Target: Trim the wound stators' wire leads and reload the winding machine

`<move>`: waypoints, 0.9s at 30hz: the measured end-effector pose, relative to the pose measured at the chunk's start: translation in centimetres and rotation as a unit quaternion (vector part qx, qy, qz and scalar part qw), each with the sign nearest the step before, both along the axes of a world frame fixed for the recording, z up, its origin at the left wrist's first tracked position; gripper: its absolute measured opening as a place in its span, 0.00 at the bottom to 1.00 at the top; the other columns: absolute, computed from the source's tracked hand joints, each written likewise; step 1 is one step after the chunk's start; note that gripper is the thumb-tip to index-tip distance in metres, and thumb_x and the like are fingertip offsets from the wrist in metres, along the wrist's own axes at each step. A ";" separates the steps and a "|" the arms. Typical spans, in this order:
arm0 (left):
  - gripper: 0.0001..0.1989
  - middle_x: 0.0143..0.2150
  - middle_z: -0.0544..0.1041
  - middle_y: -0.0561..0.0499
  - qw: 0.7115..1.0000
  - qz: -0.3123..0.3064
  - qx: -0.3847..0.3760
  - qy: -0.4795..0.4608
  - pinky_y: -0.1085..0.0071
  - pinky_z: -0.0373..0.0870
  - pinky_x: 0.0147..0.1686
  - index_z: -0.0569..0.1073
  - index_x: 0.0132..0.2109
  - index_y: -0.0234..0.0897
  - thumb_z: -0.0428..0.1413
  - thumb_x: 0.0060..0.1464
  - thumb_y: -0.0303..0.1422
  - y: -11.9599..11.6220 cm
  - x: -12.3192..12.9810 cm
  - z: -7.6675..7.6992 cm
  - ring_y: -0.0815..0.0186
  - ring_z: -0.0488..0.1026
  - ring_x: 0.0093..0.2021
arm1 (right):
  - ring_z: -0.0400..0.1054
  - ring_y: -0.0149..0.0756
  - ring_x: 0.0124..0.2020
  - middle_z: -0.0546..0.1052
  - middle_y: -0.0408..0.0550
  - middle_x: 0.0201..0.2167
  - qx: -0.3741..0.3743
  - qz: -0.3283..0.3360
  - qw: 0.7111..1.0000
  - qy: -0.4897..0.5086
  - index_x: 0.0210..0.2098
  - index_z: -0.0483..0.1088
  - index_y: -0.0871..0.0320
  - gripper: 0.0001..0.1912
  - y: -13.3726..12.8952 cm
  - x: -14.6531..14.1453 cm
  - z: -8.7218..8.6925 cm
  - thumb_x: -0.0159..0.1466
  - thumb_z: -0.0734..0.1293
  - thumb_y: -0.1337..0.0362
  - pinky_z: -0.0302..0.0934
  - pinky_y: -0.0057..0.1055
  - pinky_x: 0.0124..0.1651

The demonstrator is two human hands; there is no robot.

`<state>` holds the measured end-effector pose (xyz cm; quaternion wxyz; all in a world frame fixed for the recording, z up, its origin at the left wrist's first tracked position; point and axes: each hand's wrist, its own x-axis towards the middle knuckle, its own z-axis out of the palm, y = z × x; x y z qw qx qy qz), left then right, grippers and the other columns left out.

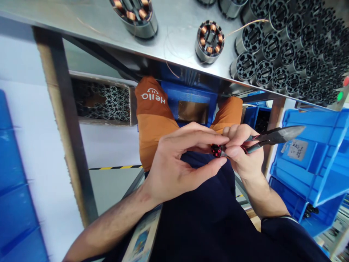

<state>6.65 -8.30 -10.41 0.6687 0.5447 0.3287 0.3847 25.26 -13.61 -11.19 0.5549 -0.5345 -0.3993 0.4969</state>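
Note:
Over my lap, my left hand point(180, 160) curves its fingers and thumb around a small dark part with red bits point(216, 150). Against the right side of that part, my right hand point(244, 149) pinches with thumb and forefinger. A pair of pliers point(275, 138) is also held in my right hand, the dark jaws pointing right and the handles partly hidden by the fingers. On the metal table, a stator with copper windings point(209, 42) stands upright, a thin wire trailing from it.
Many unwound metal cores point(280, 78) fill the right of the metal table point(180, 45). Another copper-wound stator point(136, 18) stands at its upper left. Blue crates point(313, 153) are stacked at right; a box of metal rings point(103, 100) sits beneath at left.

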 end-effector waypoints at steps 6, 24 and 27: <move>0.22 0.52 0.88 0.51 0.996 0.047 -0.029 -0.073 0.71 0.92 0.44 0.90 0.54 0.50 0.81 0.54 0.28 -0.7 0.5 -0.5 0.62 0.89 0.46 | 0.59 0.33 0.24 0.65 0.35 0.21 0.057 -0.033 0.997 -0.030 0.33 0.79 0.45 0.15 0.7 -1.5 0.1 0.68 0.83 0.48 0.63 0.36 0.30; 0.07 0.52 0.90 0.49 0.976 0.077 -0.144 -0.144 0.66 0.92 0.46 0.87 0.43 0.47 0.76 0.67 0.40 -1.2 1.0 -0.4 0.62 0.90 0.47 | 0.62 0.36 0.26 0.67 0.38 0.24 0.087 -0.021 0.989 -0.116 0.35 0.80 0.43 0.14 1.5 -1.9 1.4 0.67 0.85 0.49 0.65 0.40 0.32; 0.11 0.54 0.89 0.50 0.978 0.126 -0.132 -0.105 0.63 0.91 0.49 0.85 0.42 0.46 0.76 0.67 0.43 -1.2 1.0 -0.9 0.62 0.89 0.47 | 0.68 0.36 0.31 0.75 0.39 0.30 0.040 -0.003 0.988 -0.146 0.45 0.84 0.42 0.11 1.1 -1.0 2.5 0.67 0.85 0.55 0.66 0.40 0.35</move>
